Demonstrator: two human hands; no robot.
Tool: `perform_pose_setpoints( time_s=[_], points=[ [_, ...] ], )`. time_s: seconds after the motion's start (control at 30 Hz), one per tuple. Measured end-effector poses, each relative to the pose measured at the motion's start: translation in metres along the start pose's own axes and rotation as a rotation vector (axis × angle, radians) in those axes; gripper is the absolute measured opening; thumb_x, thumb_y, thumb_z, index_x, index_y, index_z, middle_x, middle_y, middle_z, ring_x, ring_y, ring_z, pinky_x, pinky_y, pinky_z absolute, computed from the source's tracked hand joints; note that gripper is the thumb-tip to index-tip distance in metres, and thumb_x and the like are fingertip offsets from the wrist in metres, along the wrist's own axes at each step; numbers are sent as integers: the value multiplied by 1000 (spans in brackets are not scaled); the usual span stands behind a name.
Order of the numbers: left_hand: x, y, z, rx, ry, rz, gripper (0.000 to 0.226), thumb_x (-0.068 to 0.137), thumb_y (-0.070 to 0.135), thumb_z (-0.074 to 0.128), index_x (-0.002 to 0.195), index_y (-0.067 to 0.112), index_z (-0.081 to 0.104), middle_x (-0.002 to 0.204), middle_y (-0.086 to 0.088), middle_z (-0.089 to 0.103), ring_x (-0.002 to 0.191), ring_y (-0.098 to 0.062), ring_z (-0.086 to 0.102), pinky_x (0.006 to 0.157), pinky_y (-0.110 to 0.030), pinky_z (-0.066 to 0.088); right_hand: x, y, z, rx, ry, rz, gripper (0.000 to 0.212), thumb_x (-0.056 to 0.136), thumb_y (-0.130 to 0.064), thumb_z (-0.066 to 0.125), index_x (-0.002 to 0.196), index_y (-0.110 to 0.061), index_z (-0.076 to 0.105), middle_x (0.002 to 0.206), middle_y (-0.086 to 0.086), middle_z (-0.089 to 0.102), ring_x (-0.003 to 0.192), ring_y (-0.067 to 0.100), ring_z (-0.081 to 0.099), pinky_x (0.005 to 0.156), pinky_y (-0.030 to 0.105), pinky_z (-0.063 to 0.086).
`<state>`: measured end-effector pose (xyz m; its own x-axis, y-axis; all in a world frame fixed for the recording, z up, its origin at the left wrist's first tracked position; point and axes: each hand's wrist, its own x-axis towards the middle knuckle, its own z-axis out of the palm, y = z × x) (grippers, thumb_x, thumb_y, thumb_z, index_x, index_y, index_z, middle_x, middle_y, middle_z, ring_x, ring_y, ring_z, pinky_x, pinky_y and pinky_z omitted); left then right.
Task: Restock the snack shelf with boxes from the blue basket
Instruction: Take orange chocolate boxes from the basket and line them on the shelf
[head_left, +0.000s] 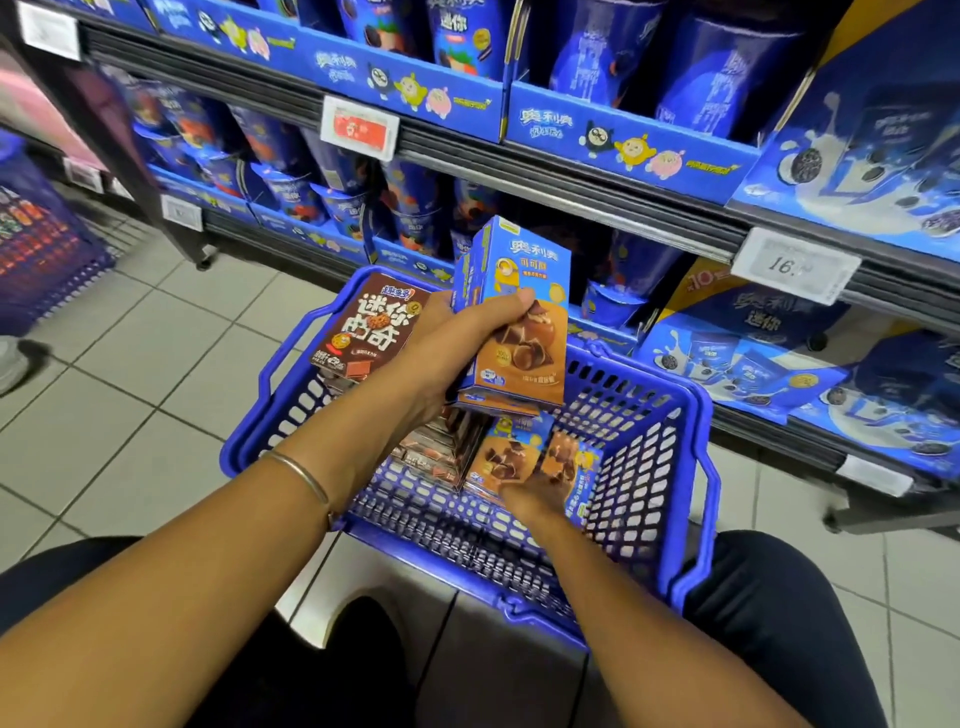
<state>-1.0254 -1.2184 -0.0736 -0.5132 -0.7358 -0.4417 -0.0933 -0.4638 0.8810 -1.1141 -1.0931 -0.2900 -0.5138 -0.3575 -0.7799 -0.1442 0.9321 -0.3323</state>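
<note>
A blue basket (660, 499) stands on the floor in front of me, below the snack shelf (571, 182). My left hand (457, 343) grips a stack of blue-and-orange snack boxes (524, 332) above the basket, thumb across the front box. A brown snack box (366, 325) leans upright just behind that hand. My right hand (535, 496) reaches down into the basket and grips another blue-and-orange box (569, 462); it is blurred. More orange boxes (501, 457) and brown boxes (436, 447) lie in the basket.
The shelves hold blue cookie cups and display trays, with price tags (795, 265) along the rails. Large blue cookie packs (779, 364) fill the lower right shelf. A purple crate (41, 244) stands at far left on the tiled floor. My knees flank the basket.
</note>
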Motion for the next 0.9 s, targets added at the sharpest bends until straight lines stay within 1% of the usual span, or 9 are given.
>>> perform_pose_setpoints(
  time_s=[0.1,0.2,0.27,0.37,0.5,0.57,0.67,0.77,0.9],
  points=[
    [0,2,-2,8,-3,10,51,86,32,87,128,12,66,100,-6,83,85,-24,82,62,-31,63,4,-4,11,32,70,-33,79,91,-43,60,154,-10,27,153,19,33,115,37,53,99,45,52],
    [0,2,-3,15,-3,3,54,86,32,87,131,10,66,102,-6,83,86,-24,82,63,-31,63,5,-15,16,409,124,16,94,91,-35,69,156,-4,8,151,20,43,118,37,59,96,44,54],
    [0,2,-3,30,-13,10,49,88,32,85,129,9,69,102,-7,83,87,-24,82,65,-30,63,2,-20,10,576,112,76,80,93,-35,70,146,-4,18,132,16,53,102,32,57,85,36,48],
    [-1,4,-3,40,-39,10,47,90,36,83,127,11,70,104,-8,83,91,-26,81,70,-33,64,-12,-22,-8,758,60,77,39,92,-29,73,110,-10,44,97,13,55,82,30,55,81,40,45],
    [1,9,-8,31,-14,3,52,87,40,86,128,16,65,103,-4,83,88,-24,82,65,-32,64,-63,-16,-39,1063,48,-129,43,91,-20,66,121,9,54,112,23,67,106,40,65,93,55,50],
    [5,8,-10,62,6,47,47,86,37,87,124,17,67,101,-2,83,87,-22,82,64,-31,64,-84,-9,-57,1143,103,-299,34,91,-9,58,113,17,54,102,29,69,91,36,66,85,52,49],
    [8,5,-11,121,32,112,34,84,36,89,107,26,67,93,6,83,84,-17,81,64,-29,64,-108,0,-84,1321,122,-484,18,97,-6,44,99,-2,62,80,5,72,74,21,68,74,37,53],
    [10,0,-7,180,53,114,54,79,42,93,118,24,61,105,4,81,90,-15,81,76,-36,66,-122,-4,-109,1507,19,-531,36,102,-12,37,87,-15,69,78,-2,74,72,14,71,64,26,57],
    [8,-9,3,213,-14,149,44,85,43,87,119,20,69,105,2,83,94,-18,80,84,-39,66,-133,-38,-121,1405,-46,-590,31,102,-21,45,114,-5,68,106,12,74,96,28,71,90,45,55]
  ],
)
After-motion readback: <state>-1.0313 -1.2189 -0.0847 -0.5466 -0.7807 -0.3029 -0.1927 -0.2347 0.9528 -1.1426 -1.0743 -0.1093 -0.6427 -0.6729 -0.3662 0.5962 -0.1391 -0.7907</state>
